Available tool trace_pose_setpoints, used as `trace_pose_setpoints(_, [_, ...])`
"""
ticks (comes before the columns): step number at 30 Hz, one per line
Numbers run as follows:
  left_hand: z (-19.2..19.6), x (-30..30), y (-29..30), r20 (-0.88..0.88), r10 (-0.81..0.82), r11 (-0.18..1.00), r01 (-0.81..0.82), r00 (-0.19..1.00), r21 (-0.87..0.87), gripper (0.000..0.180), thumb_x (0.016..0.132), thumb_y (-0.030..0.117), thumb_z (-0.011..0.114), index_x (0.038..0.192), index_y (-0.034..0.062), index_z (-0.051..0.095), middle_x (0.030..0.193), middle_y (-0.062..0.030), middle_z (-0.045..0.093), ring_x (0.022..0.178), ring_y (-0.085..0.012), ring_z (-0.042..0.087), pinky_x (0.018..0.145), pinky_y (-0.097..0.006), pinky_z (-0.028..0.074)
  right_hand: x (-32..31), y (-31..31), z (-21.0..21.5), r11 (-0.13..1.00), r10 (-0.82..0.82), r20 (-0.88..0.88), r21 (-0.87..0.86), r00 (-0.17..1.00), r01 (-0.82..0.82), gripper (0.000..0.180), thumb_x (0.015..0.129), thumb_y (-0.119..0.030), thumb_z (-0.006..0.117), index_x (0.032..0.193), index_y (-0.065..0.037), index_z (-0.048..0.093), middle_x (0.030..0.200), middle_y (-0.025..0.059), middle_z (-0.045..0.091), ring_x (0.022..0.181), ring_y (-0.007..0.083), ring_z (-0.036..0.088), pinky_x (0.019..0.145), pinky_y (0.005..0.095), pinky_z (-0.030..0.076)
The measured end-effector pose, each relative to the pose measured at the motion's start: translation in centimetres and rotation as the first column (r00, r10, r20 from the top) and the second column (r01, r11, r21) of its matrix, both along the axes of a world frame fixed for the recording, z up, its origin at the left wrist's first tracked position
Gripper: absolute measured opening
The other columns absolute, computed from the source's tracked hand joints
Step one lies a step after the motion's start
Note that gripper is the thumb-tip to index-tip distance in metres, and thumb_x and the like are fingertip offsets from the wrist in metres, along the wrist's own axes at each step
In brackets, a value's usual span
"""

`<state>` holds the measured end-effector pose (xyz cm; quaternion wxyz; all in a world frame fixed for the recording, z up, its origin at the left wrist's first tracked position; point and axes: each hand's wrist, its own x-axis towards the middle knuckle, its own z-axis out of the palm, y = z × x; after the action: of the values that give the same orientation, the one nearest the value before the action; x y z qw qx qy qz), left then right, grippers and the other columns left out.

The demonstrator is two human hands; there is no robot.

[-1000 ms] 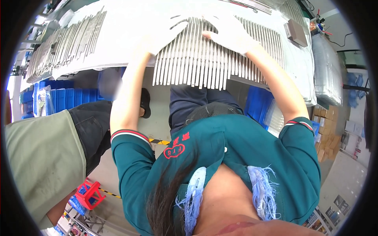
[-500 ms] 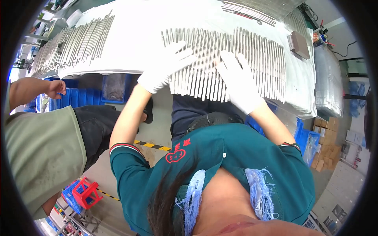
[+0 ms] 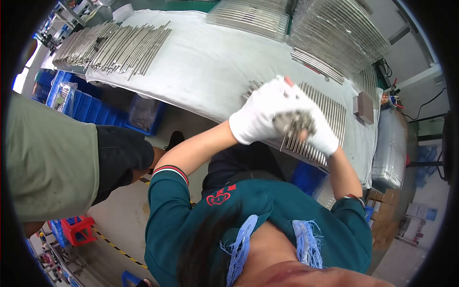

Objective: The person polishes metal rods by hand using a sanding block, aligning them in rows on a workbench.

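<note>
Metal rods gathered in gloved hands

White-gloved left hand (image 3: 260,115) and right hand (image 3: 313,126) press together around a bundle of metal rods (image 3: 295,123), ends showing between them (held above the table edge). More rods (image 3: 325,115) lie in a row on the white cloth (image 3: 201,67) beneath.

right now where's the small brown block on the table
In the head view, the brown block sits at the table's right end, beside the row of metal rods.

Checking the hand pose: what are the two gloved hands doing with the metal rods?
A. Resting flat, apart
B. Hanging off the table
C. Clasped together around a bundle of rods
C: the left hand and right hand meet around a bundle of rods.
</note>
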<state>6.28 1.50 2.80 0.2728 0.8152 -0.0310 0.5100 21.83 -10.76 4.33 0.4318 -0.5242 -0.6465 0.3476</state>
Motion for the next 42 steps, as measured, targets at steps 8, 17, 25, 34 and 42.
trace_pose_setpoints(8, [5.7, 5.7, 8.6, -0.332, -0.188, 0.757, -0.079, 0.924, -0.649, 0.046, 0.090, 0.035, 0.078, 0.115, -0.0020, 0.069, 0.104, -0.0098, 0.076, 0.096, -0.0155, 0.068, 0.087, -0.032, 0.055, 4.6, 10.1, -2.7, 0.907, -0.414, -0.052, -0.101, 0.909, 0.408, 0.094, 0.088, -0.080, 0.059, 0.137, 0.000, 0.058, 0.126, 0.0094, 0.065, 0.116, 0.0188, 0.056, 0.103, 0.0359, 0.045])
trace_pose_setpoints(17, [2.9, 4.2, 8.9, -0.005, -0.363, 0.541, 0.206, 0.932, -0.815, 0.063, 0.084, 0.013, 0.086, 0.138, 0.0035, 0.055, 0.122, -0.0042, 0.069, 0.107, -0.0127, 0.065, 0.097, -0.031, 0.054, 2.9, 13.6, -5.6, 0.993, -0.054, -0.154, 0.095, 0.987, 0.070, 0.083, 0.084, -0.053, 0.081, 0.143, -0.003, 0.051, 0.134, 0.0116, 0.061, 0.124, 0.0215, 0.056, 0.105, 0.0371, 0.046])
trace_pose_setpoints(25, [0.1, 4.8, 9.2, 0.049, -0.185, 0.318, 0.107, 0.981, -0.942, 0.049, 0.087, 0.010, 0.080, 0.126, 0.0034, 0.052, 0.110, -0.0086, 0.065, 0.078, -0.0150, 0.069, 0.067, -0.031, 0.061, -0.9, 11.1, -4.4, 0.951, -0.109, -0.364, -0.308, 0.925, -0.009, 0.044, 0.084, -0.023, 0.081, 0.118, 0.001, 0.065, 0.103, 0.0108, 0.072, 0.095, 0.0194, 0.070, 0.091, 0.0357, 0.056])
trace_pose_setpoints(34, [-4.3, 4.6, 9.5, -0.848, 0.229, 0.928, -0.371, 0.478, 0.041, 0.110, 0.073, 0.050, 0.080, 0.163, 0.0169, 0.026, 0.164, -0.0243, 0.029, 0.151, -0.0457, 0.027, 0.118, -0.064, 0.028, -5.3, 8.6, -4.9, 0.834, -0.375, -0.547, -0.552, 0.748, 0.013, 0.034, 0.094, -0.021, 0.073, 0.121, 0.000, 0.068, 0.112, 0.0071, 0.073, 0.099, 0.0159, 0.069, 0.087, 0.0331, 0.057])
trace_pose_setpoints(42, [-3.8, 3.1, 9.3, -0.859, 0.364, 0.909, -0.338, 0.359, 0.243, 0.085, 0.073, 0.051, 0.070, 0.153, 0.0306, 0.048, 0.163, -0.0188, 0.030, 0.149, -0.0432, 0.026, 0.116, -0.069, 0.024, -3.0, 7.4, -0.4, 0.739, 0.121, 0.013, -0.668, 0.993, -0.081, 0.065, 0.097, -0.062, 0.061, 0.103, 0.002, 0.069, 0.081, 0.0142, 0.074, 0.074, 0.0200, 0.073, 0.072, 0.0310, 0.062])
